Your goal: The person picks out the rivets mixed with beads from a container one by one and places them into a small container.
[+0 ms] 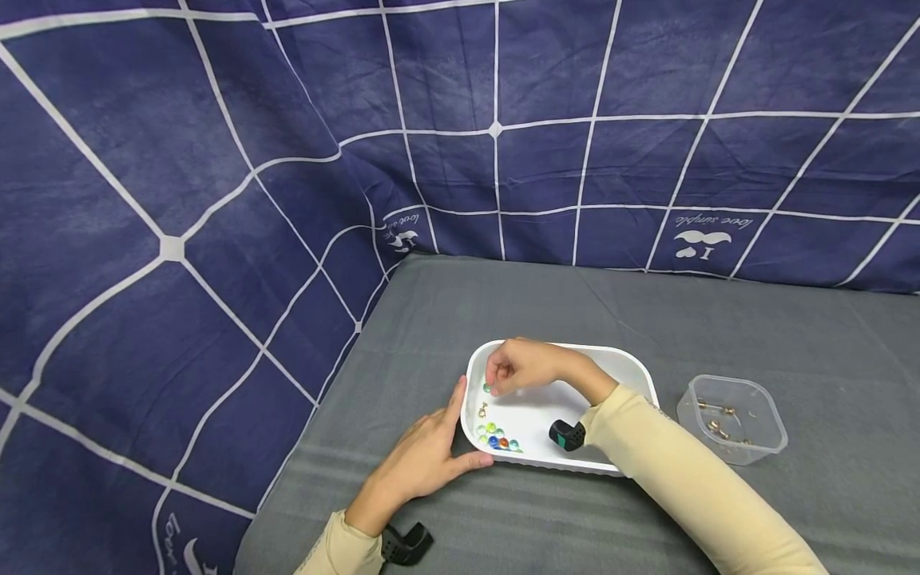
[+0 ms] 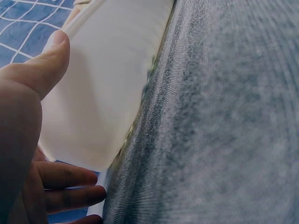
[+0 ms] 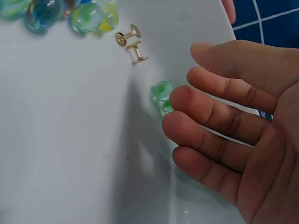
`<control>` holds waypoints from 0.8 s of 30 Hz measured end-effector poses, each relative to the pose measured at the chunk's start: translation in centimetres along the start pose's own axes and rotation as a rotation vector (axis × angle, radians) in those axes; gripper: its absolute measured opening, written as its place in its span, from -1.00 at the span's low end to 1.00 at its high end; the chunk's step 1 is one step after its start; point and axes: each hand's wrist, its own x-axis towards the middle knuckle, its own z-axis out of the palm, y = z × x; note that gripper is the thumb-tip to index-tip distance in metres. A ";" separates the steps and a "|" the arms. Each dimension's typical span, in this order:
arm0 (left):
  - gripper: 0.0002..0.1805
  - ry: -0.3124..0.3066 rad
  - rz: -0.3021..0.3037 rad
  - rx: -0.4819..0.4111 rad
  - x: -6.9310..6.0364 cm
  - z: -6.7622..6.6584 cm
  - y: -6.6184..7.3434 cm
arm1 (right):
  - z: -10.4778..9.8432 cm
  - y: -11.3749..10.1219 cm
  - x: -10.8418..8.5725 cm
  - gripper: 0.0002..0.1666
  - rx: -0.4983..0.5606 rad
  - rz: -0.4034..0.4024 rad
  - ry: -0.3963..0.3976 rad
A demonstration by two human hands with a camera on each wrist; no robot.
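Observation:
My left hand [image 1: 424, 455] rests at the near left corner of a white tray [image 1: 632, 371], the thumb along the near side and fingers at the left end. Its fingers look fairly straight in the left wrist view. My right hand [image 3: 233, 107] is over the tray's left part, fingers slightly bent, thumb apart, nothing seen between them. Close by its fingertips lie two green-swirled glass marbles [image 3: 163, 91], one partly hidden. Two small gold double-ended studs [image 3: 138, 52] lie near them. Several coloured marbles [image 1: 493, 441] cluster in the tray's near left corner.
A clear plastic box [image 1: 769, 431] holding several small gold pieces [image 1: 715, 427] stands right of the tray. Grey cloth [image 1: 561, 519] covers the surface. A blue checked sheet [image 1: 446, 96] hangs behind and to the left.

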 end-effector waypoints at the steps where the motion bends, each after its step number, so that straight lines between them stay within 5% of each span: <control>1: 0.21 0.001 0.000 -0.001 0.0 0.0 0.0 | 0.1 0.0 0.1 -0.93 0.001 0.004 -0.005; 8: 0.21 0.006 0.007 -0.003 0.0 0.0 0.0 | 1.0 0.1 0.5 -0.92 0.069 0.002 -0.034; 24: 0.21 0.011 0.007 0.013 0.0 0.0 0.1 | 2.6 0.0 1.2 -0.83 -0.050 -0.025 0.036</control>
